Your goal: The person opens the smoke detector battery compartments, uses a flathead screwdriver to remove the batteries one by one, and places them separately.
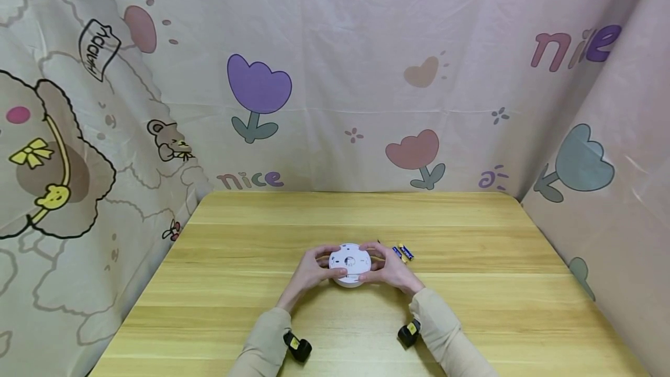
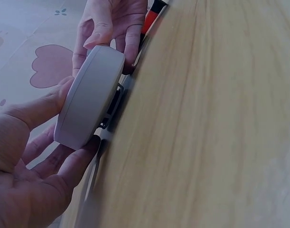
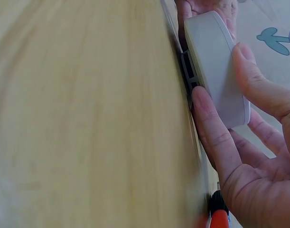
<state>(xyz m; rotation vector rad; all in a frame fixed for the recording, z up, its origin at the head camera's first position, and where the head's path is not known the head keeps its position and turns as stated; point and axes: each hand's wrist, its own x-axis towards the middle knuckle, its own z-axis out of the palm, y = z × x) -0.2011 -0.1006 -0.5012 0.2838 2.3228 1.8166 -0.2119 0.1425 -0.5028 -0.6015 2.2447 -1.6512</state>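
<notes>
Both hands hold a round white smoke detector (image 1: 349,266) just above the table, its flat printed back turned up. My left hand (image 1: 312,269) grips its left edge, thumb on the back face and fingers around the rim. On the opposite edge my right hand (image 1: 391,270) grips in the same way. The wrist views show the detector's smooth side wall (image 2: 90,95) and black slotted vents (image 3: 188,69) on its underside. Beyond the right hand lie blue-and-yellow batteries (image 1: 405,252), partly hidden by it.
A red-and-black object (image 2: 152,20) lies near the right hand; its kind is unclear. The wooden table (image 1: 251,220) meets a printed cloth backdrop (image 1: 335,74) at the back and sides. Black wrist cameras (image 1: 298,347) hang at both cuffs.
</notes>
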